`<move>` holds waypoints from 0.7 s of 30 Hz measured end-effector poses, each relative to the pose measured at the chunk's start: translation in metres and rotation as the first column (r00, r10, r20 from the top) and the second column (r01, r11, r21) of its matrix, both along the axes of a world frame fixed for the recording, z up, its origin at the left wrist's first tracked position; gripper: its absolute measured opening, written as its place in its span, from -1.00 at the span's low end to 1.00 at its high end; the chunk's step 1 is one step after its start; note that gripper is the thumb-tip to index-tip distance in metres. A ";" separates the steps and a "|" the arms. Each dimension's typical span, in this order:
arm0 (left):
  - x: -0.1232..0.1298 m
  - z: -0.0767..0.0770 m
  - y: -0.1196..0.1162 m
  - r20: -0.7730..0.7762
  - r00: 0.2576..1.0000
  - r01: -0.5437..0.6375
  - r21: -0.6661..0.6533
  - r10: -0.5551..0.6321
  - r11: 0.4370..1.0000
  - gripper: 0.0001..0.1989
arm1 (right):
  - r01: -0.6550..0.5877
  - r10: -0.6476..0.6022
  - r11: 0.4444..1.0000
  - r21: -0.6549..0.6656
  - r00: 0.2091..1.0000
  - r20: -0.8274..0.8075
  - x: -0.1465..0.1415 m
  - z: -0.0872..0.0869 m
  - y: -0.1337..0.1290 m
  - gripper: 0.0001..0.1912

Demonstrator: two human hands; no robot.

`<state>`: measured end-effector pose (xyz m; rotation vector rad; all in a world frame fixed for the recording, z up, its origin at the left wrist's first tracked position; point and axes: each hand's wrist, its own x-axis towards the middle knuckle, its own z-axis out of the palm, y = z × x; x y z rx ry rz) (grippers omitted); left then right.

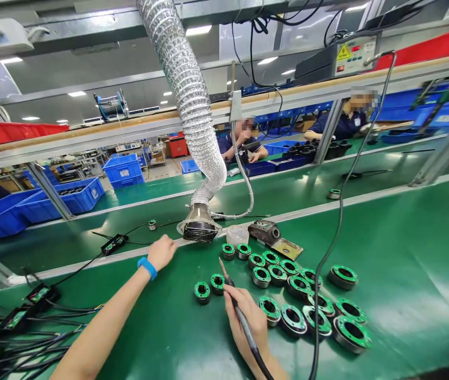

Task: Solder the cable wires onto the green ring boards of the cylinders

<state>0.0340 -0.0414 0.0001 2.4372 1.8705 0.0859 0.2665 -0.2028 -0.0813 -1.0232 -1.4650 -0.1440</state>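
Note:
My right hand [248,322] grips a soldering iron [241,315] like a pen, its tip pointing up and away from me. Just beyond those fingers stands a small ring-shaped motor stator with a green circuit board [217,283], and a similar stator [202,292] sits to its left. My left hand [162,252], with a blue wristband [147,268], reaches forward to the bench's metal rail, left of the fume extraction hood [199,227]. Its fingers are curled together; whatever they hold, if anything, cannot be made out. Several more green-topped stators [278,274] stand right of the iron.
A soldering iron stand [274,237] with a sponge tray sits behind the stators, beside a round whitish container [237,236]. Black controllers with cables [14,322] lie at left. The iron's cable [339,221] hangs at right; a silver duct [193,95] comes down centrally. Co-workers sit across.

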 end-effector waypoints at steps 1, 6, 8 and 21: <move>-0.011 0.005 0.016 -0.028 0.999 -0.044 -0.002 0.044 0.999 -0.61 | 0.009 -0.009 1.000 0.009 1.000 0.010 -0.001 -0.002 0.001 -0.79; -0.053 0.007 0.052 -0.095 0.988 -0.133 -0.073 0.126 0.988 -0.68 | 0.039 -0.040 0.999 0.017 0.998 0.038 -0.003 -0.010 0.003 -0.80; -0.059 0.005 0.049 -0.078 0.989 -0.131 -0.069 0.125 0.989 -0.69 | 0.044 -0.045 0.999 0.014 0.998 0.042 -0.003 -0.011 0.003 -0.79; -0.091 0.098 -0.056 0.643 0.764 -0.249 0.375 -0.057 0.893 -0.59 | -0.060 0.084 0.993 -0.101 0.965 0.247 -0.016 -0.014 0.002 -0.61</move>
